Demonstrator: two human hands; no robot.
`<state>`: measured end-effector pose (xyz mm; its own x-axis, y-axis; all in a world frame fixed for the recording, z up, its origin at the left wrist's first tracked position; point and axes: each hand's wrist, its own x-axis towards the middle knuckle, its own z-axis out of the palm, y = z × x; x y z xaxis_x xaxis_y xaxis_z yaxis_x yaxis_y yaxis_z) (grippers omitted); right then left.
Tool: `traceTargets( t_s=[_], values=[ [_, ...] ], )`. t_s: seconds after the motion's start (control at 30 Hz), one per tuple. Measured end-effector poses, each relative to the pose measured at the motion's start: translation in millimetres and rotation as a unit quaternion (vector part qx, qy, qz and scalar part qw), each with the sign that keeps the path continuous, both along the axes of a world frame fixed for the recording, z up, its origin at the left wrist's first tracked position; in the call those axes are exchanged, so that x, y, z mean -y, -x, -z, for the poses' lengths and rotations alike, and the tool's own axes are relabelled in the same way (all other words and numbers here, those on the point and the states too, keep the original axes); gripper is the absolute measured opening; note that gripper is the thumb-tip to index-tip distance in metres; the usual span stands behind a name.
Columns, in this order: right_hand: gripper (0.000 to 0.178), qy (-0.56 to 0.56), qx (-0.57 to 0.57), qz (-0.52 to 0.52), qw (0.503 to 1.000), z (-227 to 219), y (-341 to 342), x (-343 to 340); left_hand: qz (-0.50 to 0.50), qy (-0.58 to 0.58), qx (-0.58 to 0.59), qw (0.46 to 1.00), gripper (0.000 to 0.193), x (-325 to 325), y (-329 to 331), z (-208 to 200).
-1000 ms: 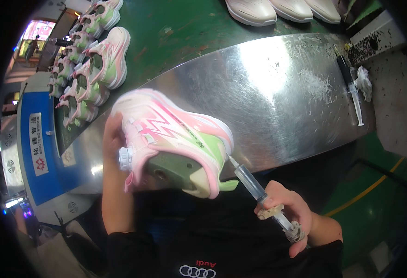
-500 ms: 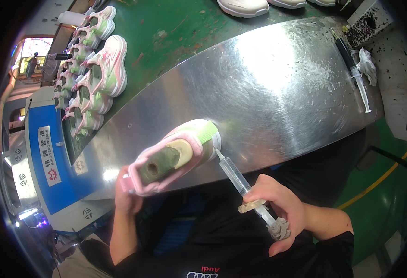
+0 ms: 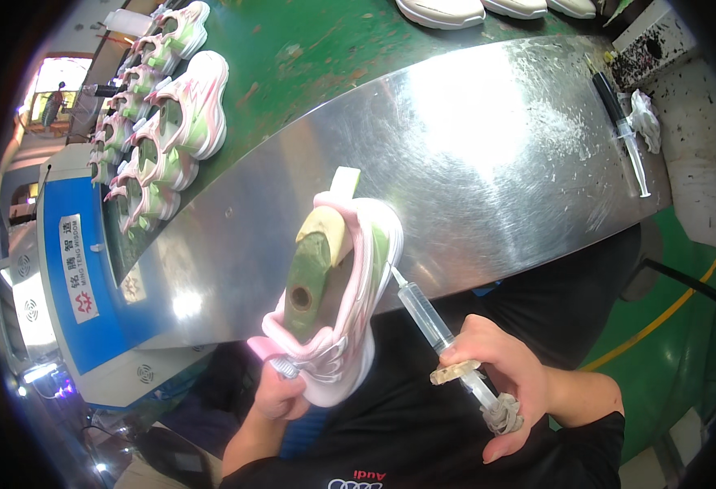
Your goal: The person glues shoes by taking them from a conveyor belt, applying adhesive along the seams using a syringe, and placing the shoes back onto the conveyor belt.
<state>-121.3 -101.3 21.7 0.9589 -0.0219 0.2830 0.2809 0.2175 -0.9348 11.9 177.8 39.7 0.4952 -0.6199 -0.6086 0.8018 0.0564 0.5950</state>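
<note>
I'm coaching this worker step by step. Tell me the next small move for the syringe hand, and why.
Probably press the plunger gently. The right hand grips the syringe, whose tip already meets the side edge of the pink and green shoe, near the sole line. The left hand holds that shoe up by its lower end, opening toward the camera, above the metal table. Whether anything is flowing cannot be seen.

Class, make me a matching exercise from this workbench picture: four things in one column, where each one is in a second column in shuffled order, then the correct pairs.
Things
1. pink and green shoe on a last
2. clear syringe
3. second syringe
4. row of pink and green shoes

Places
A. lying at the far right of the steel table
B. lined up on the green belt
C. gripped by the right hand
D. held up by the left hand

Pairs: 1-D, 2-C, 3-A, 4-B
</note>
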Motion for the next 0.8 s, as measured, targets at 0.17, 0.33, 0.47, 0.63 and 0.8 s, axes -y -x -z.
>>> traceTargets(
  t_s=[0.17,0.33,0.47,0.63,0.8],
  values=[
    [0.089,0.005,-0.003,-0.008,1.0,-15,-1,-1,0.0,0.059,-0.045,0.997,0.086,13,17,7],
    [0.089,-0.008,-0.051,-0.035,0.998,-34,1,1,0.018,0.091,-0.082,0.992,0.083,21,28,17],
    [0.086,-0.02,-0.091,-0.064,0.994,-53,10,7,0.029,0.12,-0.172,0.977,0.077,34,29,18],
    [0.088,0.062,-0.088,-0.086,0.991,-80,26,19,0.095,0.169,-0.239,0.951,0.074,55,26,25],
    [0.08,0.016,-0.146,-0.041,0.988,-95,53,22,0.15,0.222,-0.212,0.94,0.062,76,30,38]
  ],
)
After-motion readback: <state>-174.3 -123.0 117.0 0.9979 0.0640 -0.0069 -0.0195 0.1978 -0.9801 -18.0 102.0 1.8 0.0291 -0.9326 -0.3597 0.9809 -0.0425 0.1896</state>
